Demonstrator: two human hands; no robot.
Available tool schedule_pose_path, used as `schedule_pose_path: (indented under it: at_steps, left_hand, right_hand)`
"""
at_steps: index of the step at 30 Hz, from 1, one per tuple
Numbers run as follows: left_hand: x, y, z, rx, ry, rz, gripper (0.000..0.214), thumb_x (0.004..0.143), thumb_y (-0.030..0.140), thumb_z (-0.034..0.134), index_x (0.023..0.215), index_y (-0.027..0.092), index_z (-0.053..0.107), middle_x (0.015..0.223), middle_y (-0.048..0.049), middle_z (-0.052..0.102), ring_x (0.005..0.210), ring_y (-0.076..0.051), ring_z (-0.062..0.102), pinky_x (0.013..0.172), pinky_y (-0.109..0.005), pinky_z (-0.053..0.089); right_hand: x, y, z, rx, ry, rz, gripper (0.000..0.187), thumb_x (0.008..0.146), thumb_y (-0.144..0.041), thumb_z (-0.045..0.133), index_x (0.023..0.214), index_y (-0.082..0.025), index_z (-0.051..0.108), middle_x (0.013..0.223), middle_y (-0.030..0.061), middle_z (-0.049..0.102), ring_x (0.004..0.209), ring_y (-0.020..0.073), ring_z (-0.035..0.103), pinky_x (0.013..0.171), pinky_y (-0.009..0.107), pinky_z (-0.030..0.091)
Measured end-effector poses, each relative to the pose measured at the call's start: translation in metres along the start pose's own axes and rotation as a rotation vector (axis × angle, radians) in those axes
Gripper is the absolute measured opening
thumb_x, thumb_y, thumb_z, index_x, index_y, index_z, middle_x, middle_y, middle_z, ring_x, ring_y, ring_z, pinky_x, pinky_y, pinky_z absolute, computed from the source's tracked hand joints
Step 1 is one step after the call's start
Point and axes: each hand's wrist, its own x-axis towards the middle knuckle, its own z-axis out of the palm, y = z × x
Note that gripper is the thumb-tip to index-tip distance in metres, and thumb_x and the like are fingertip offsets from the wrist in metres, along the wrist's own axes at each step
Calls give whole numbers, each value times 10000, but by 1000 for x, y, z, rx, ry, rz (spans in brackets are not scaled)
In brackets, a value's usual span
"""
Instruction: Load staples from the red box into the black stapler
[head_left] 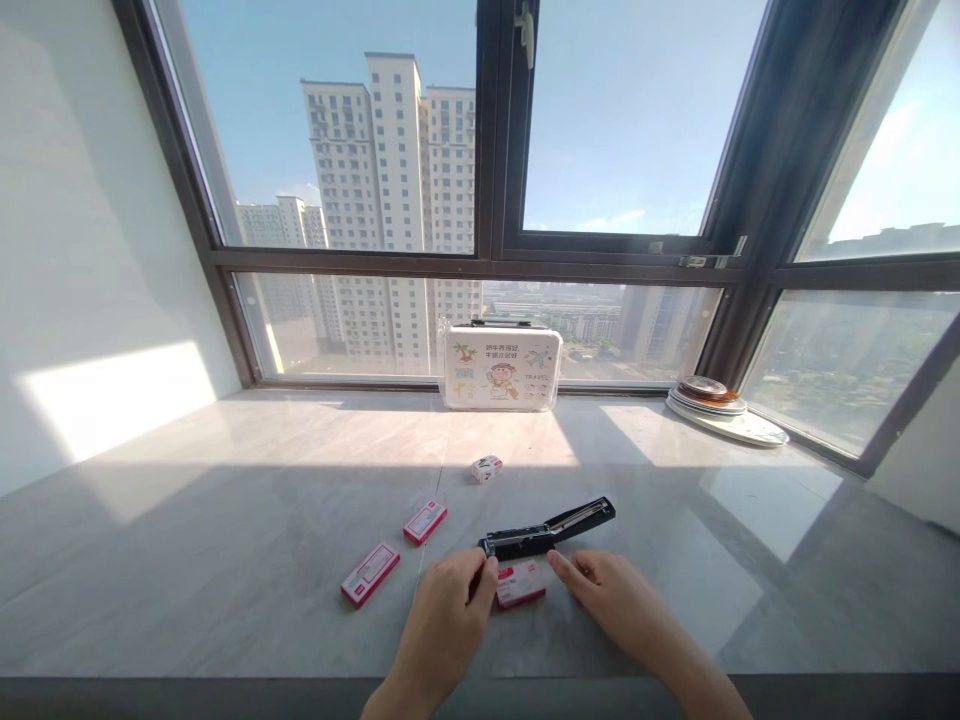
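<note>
A black stapler [520,542] lies swung open in front of me, its top arm folded back to the right and its metal rail showing. My left hand [448,612] is closed at the stapler's left end, thumb and fingers pinched there. At the middle of the stapler, near the hinge, my right hand [616,598] has its thumb and curled fingers against the near edge. Some of its fingers are hidden. Just below the stapler, between both hands, sits a red and white staple box [521,584].
Two more red and white boxes, one nearer [370,575] and one farther [425,522], lie to the left. A small white box [487,469] stands beyond the stapler. Against the window leans a white cartoon-printed case [502,370]; stacked plates [724,415] are at the right.
</note>
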Motion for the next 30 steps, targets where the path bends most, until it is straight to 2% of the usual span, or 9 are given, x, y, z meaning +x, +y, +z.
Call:
schedule_pose_path:
  at_steps: [2,4,7,9,12,16,21,26,30]
  left_hand:
    - [-2,-1,-2,-62,-9,-1,390,1038,431,335,1007,260,685,801,-2,707,738,-192,622,743,-317,385]
    - [-2,-3,-2,-69,0,15,351,1020,426,391,1182,287,670,969,-17,747,860,-210,658,832,-335,397]
    - [0,-3,1,-47,10,8,334,1008,402,422,1208,310,673,1128,-18,743,1002,-228,665,875,-342,387]
    - [2,0,2,-29,4,-23,325,1019,399,400,1138,319,691,1057,-2,759,939,-219,678,824,-332,382]
    - [5,4,3,11,5,-43,312,1024,402,396,1057,312,694,955,6,763,860,-213,677,763,-322,358]
    - [4,5,4,47,17,-21,257,1010,353,427,1054,299,675,985,3,756,903,-216,666,776,-326,345]
    - [0,7,3,103,4,-3,257,971,252,425,1055,266,667,962,-29,740,915,-229,650,786,-343,345]
    - [-1,21,2,126,32,54,197,918,410,545,989,276,671,983,-49,718,941,-270,625,811,-385,361]
    - [-2,21,-2,149,37,115,148,823,410,683,885,277,659,961,-29,697,951,-276,600,819,-389,357]
  right_hand:
    - [4,31,-16,132,-11,91,578,871,-750,511,756,-192,609,577,15,569,520,144,496,498,262,269]
    - [11,57,-32,344,-78,192,621,844,-775,523,1056,-199,612,593,-23,555,416,108,414,430,247,248]
    - [27,69,-49,639,-126,115,730,811,-759,590,1317,-241,497,710,-33,584,400,67,353,396,218,188]
    - [42,56,-54,735,-141,-10,710,788,-729,649,1279,-226,546,719,-32,568,434,59,346,406,211,173]
    - [66,20,-49,776,-139,-169,615,752,-688,718,1075,-169,646,670,-34,520,485,66,348,431,218,197]
    - [89,-25,-26,627,-144,-366,494,678,-596,829,855,-161,675,610,-63,439,552,77,344,488,227,222]
    - [93,-48,-6,319,-256,-424,461,679,-589,826,851,-173,725,554,-84,387,537,77,319,488,240,178]
    - [85,-54,-8,155,-248,-457,386,769,-552,764,909,-192,751,566,-71,460,543,84,379,494,239,202]
    - [82,-56,-8,113,-229,-439,394,778,-564,755,923,-198,746,567,-74,459,545,85,388,498,240,202]
